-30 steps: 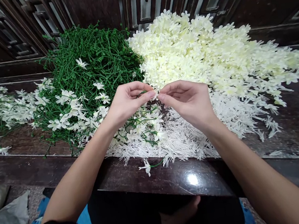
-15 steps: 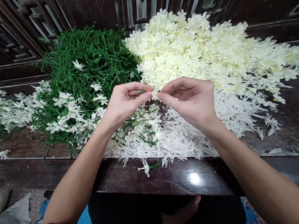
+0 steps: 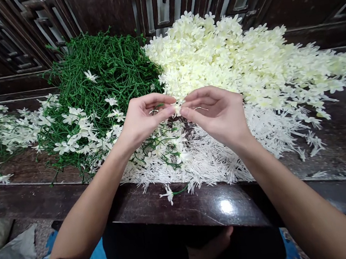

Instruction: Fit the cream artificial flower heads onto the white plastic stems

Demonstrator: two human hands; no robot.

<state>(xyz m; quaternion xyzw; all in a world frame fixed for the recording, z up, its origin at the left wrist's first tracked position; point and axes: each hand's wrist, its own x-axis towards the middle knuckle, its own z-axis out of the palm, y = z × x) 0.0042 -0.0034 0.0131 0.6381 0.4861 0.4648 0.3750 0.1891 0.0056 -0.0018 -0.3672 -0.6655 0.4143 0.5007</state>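
In the middle of the head view, my two hands meet fingertip to fingertip over the piles. My left hand [image 3: 146, 118] is closed in a pinch on a small artificial flower, with a bit of green stem showing behind its thumb. Thumb and finger of my right hand [image 3: 223, 114] pinch the same white flower [image 3: 178, 109] from the other side; a thin white strand shows by these fingers. Its exact parts are mostly hidden by the fingertips. Below the hands lie assembled white flowers on green stems [image 3: 159, 148] and a heap of white stamen pieces [image 3: 215, 158].
A mound of green plastic stems [image 3: 101, 71] stands behind my left hand. Cream-white petals [image 3: 230, 58] are heaped at the back right. More stemmed flowers [image 3: 4, 130] lie left on the dark wooden bench [image 3: 336, 137]. One flower [image 3: 168, 194] hangs at its front edge.
My right hand has shifted slightly left, its fingers closer around the flower. The thin white strand shows more plainly now. My left hand has hardly moved.
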